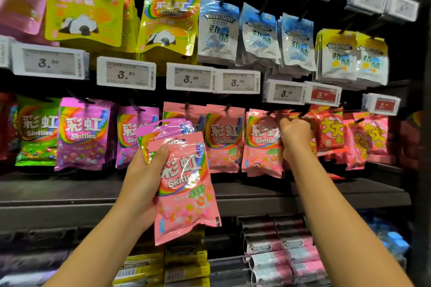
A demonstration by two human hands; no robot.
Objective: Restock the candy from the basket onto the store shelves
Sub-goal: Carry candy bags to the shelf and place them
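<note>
Up — both arms, fists curled.

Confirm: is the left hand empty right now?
No. The left hand holds a pink Skittles bag with a purple bag stacked behind it.

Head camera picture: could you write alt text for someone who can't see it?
A person's left hand holds a pink Skittles bag with a purple bag behind it, while the right hand reaches to the pink Skittles bags hanging on a peg. Price tags line the rows above.
</note>
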